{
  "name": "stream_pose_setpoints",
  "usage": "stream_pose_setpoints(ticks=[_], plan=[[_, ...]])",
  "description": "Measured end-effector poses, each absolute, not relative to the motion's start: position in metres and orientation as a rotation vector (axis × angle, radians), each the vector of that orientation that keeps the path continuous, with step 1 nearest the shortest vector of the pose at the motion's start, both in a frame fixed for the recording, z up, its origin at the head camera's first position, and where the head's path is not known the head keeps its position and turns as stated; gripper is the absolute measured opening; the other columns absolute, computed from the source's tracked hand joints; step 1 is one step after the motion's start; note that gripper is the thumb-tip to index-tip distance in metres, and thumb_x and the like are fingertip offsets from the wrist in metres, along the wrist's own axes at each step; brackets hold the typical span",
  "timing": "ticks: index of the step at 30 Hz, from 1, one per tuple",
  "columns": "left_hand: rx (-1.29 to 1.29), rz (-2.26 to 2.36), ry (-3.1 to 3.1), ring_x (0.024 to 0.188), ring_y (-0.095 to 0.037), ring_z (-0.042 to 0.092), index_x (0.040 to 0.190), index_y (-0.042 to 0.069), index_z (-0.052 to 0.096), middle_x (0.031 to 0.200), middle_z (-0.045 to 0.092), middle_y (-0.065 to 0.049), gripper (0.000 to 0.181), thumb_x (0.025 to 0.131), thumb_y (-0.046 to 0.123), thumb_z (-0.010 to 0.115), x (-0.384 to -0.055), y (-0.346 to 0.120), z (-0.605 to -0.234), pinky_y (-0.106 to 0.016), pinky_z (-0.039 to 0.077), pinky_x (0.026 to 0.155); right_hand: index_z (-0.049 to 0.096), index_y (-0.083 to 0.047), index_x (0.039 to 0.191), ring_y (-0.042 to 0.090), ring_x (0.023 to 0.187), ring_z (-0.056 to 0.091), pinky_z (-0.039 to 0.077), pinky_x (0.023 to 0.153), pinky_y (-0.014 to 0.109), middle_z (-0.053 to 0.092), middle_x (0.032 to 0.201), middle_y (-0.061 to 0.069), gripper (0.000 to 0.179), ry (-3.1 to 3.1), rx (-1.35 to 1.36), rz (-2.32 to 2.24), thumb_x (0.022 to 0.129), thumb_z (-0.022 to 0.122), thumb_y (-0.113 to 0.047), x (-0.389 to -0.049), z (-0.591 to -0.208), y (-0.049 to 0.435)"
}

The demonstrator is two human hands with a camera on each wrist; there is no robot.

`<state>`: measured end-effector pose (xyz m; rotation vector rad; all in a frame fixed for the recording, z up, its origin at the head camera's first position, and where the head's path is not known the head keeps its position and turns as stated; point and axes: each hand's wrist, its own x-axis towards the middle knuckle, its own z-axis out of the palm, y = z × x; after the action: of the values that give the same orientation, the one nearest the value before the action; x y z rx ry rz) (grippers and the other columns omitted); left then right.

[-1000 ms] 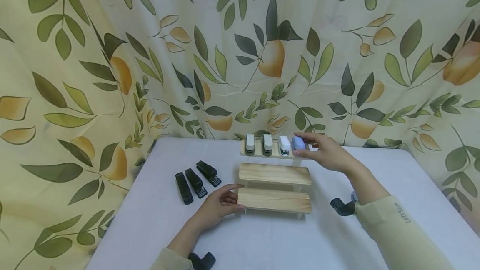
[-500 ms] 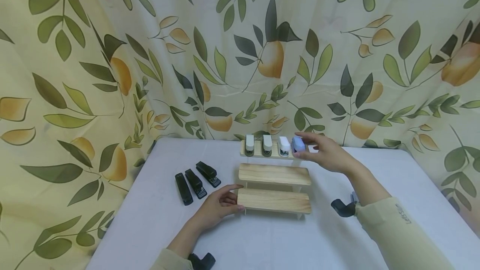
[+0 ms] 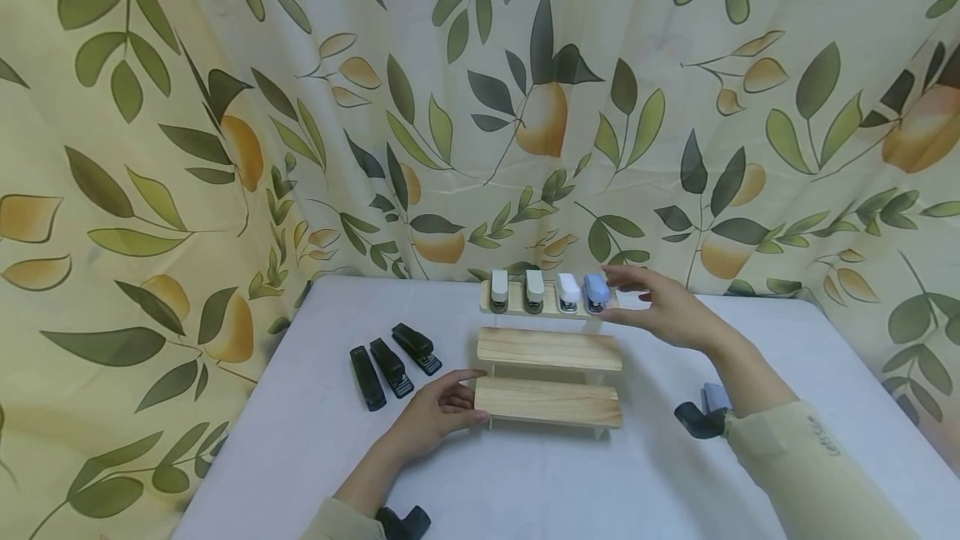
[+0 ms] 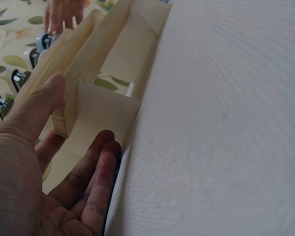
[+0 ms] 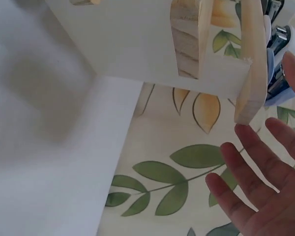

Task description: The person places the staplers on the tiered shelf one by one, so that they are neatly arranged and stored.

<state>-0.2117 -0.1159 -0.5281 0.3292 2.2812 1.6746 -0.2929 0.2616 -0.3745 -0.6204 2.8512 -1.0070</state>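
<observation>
A wooden three-tier rack (image 3: 547,401) stands on the table, its boards stepped up toward the back. My left hand (image 3: 432,421) grips the left end of the lowest board, with the thumb (image 4: 51,96) on the wood and the other fingers bent beneath. On the top board stand a blue stapler (image 3: 597,290), a white stapler (image 3: 568,288) and two pale grey staplers, one of them the grey stapler (image 3: 535,287). Right beside the blue stapler is my right hand (image 3: 671,311), its fingers spread and holding nothing. In the right wrist view a fingertip lies close to the board's end (image 5: 249,110).
Three black staplers, such as the middle black stapler (image 3: 392,367), lie on the white-covered table (image 3: 555,490) left of the rack. A blue object (image 3: 715,397) is partly hidden behind the right wrist. A leaf-patterned curtain (image 3: 480,215) hangs behind the table.
My right hand has let go of the blue stapler and moved slightly right. The blue stapler now stands fully visible on the top board. My left hand has stayed put.
</observation>
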Motion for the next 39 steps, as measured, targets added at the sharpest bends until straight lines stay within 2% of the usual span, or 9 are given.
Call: stream_pose_setpoints(ticks=[14, 22, 39], plan=[[0.335, 1.685, 2.268, 0.105, -0.016, 0.067, 0.141, 0.041, 0.059, 0.114, 0.067, 0.0, 0.059, 0.087, 0.04, 0.084, -0.211, -0.116, -0.53, -0.021, 0.056, 0.091, 0.042, -0.007, 0.156, 0.044, 0.137, 0.048, 0.039, 0.112, 0.068, 0.056, 0.147, 0.022, 0.083, 2.867, -0.57, -0.974, 0.091, 0.08, -0.041, -0.285, -0.374, 0.28], [0.338, 1.673, 2.277, 0.105, -0.016, 0.068, 0.141, 0.041, 0.059, 0.114, 0.068, 0.0, 0.06, 0.087, 0.04, 0.084, -0.211, -0.116, -0.529, -0.021, 0.056, 0.091, 0.042, -0.004, 0.154, 0.046, 0.136, 0.048, 0.04, 0.11, 0.069, 0.054, 0.148, 0.025, 0.079, 2.878, -0.558, -0.931, 0.093, 0.079, -0.039, -0.28, -0.374, 0.294], [0.345, 1.667, 2.288, 0.106, -0.015, 0.067, 0.142, 0.041, 0.058, 0.115, 0.067, 0.001, 0.06, 0.087, 0.041, 0.083, -0.212, -0.117, -0.525, -0.022, 0.056, 0.093, 0.043, -0.004, 0.154, 0.047, 0.134, 0.049, 0.042, 0.107, 0.07, 0.057, 0.144, 0.027, 0.081, 2.898, -0.505, -0.848, 0.091, 0.08, -0.041, -0.277, -0.377, 0.318]])
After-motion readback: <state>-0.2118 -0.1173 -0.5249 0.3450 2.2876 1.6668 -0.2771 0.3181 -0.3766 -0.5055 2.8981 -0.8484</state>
